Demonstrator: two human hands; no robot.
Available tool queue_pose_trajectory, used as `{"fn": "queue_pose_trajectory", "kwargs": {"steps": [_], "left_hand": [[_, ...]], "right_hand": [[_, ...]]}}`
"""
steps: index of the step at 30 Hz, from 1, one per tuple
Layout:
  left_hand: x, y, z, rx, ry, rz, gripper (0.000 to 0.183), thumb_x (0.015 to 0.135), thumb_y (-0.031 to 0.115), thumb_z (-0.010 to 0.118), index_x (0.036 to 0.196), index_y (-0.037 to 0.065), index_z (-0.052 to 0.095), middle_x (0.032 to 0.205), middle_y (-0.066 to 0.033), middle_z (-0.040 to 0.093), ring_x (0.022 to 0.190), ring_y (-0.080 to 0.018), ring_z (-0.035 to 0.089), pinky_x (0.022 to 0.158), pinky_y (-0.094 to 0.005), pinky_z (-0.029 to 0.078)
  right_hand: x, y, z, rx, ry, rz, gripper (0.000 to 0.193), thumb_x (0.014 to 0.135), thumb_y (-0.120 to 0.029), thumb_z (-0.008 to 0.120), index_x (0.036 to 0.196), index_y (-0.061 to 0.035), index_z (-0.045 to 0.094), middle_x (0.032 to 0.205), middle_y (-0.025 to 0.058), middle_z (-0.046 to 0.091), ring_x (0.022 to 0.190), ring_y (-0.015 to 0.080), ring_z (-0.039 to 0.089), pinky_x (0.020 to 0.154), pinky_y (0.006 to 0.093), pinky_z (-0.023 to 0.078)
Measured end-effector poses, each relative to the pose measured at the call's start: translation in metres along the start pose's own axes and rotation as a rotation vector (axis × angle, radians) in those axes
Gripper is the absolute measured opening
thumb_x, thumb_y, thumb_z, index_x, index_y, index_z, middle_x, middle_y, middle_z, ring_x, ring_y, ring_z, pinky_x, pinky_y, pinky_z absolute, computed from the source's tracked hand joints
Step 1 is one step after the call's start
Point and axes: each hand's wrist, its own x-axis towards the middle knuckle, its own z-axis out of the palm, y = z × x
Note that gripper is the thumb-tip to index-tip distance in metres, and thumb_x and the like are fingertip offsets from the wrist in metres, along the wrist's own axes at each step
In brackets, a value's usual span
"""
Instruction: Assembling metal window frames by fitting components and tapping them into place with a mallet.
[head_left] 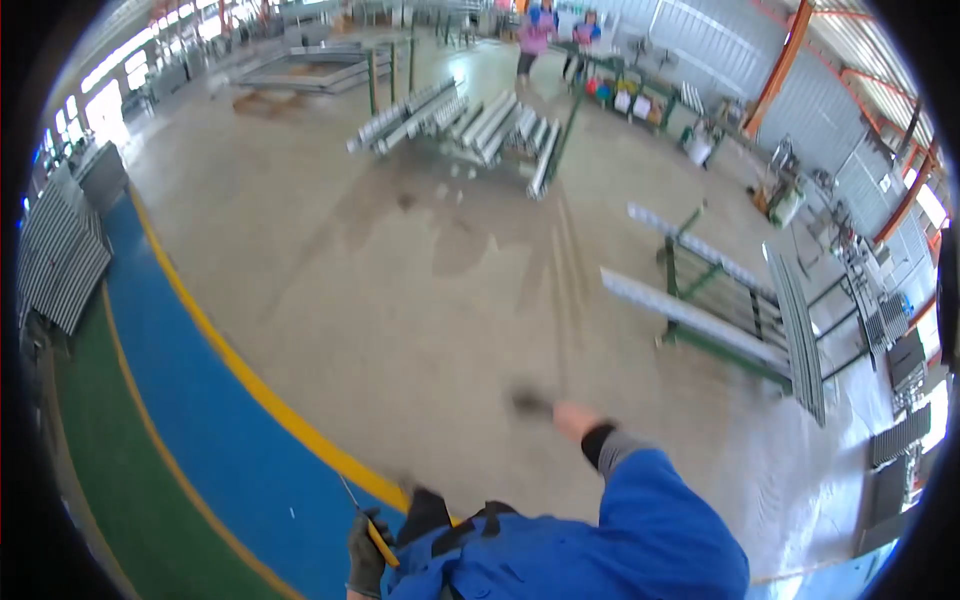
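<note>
My left hand [364, 562], in a dark grey glove, is low at the left of my body. It is closed around a screwdriver-like tool [381, 545] with a yellow handle; a thin metal shaft points up and away from it. Ahead of my body, over the grey floor, my right hand [534, 404] is stretched out in a dark glove. Motion smears its fingers, so whether anything is in them is hidden. A blue sleeve and a black wristband show on that arm.
A green rack [690, 290] with long metal profiles stands to the right. Farther ahead, metal bars [490, 125] lie on another stand. A yellow line [235, 360] edges the blue walkway [190, 330] at left. Two people [540, 35] stand far off beside a green cart [630, 95].
</note>
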Motion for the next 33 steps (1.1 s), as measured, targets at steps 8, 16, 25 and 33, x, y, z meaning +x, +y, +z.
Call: {"fn": "queue_pose_trajectory", "kwargs": {"steps": [8,16,25,33], "left_hand": [[0.187,0.300,-0.101,0.003,0.230,0.147,0.041,0.101,0.025,0.068,0.136,0.007,0.058,0.099,-0.0111,0.070,0.077,-0.0230,0.068,0.068,-0.0397,0.061],[0.514,0.548,-0.229,0.197,0.353,0.107,0.020,0.103,0.023,0.063,0.118,0.010,0.064,0.084,-0.0055,0.066,0.065,-0.0179,0.062,0.057,-0.0350,0.054],[0.765,0.761,-0.444,0.037,0.522,-0.046,0.021,0.106,0.030,0.056,0.103,0.010,0.055,0.075,-0.0067,0.062,0.055,-0.0189,0.056,0.053,-0.0349,0.051],[1.055,1.052,-0.492,0.133,0.458,-0.182,0.032,0.108,0.032,0.050,0.128,0.007,0.051,0.085,-0.0129,0.066,0.062,-0.0261,0.065,0.058,-0.0434,0.058]], "right_hand": [[-0.089,-0.147,-0.385,1.337,-0.592,-0.346,0.034,0.103,-0.035,0.053,0.118,-0.0100,0.071,0.115,0.0100,0.074,0.104,0.0251,0.069,0.088,0.0450,0.055],[0.580,-0.290,-0.214,2.103,-1.266,-0.256,0.039,0.093,-0.043,0.053,0.080,-0.0143,0.075,0.086,0.0145,0.075,0.082,0.0350,0.072,0.077,0.0475,0.055],[1.302,-0.253,-0.149,2.646,-0.726,0.354,0.039,0.096,-0.023,0.069,0.123,0.0050,0.070,0.097,0.0100,0.077,0.085,0.0155,0.072,0.079,0.0315,0.057],[1.362,-0.417,-0.109,2.031,-1.413,-0.506,0.038,0.093,-0.043,0.063,0.103,-0.0093,0.077,0.095,0.0141,0.077,0.084,0.0235,0.072,0.081,0.0427,0.056]]}}
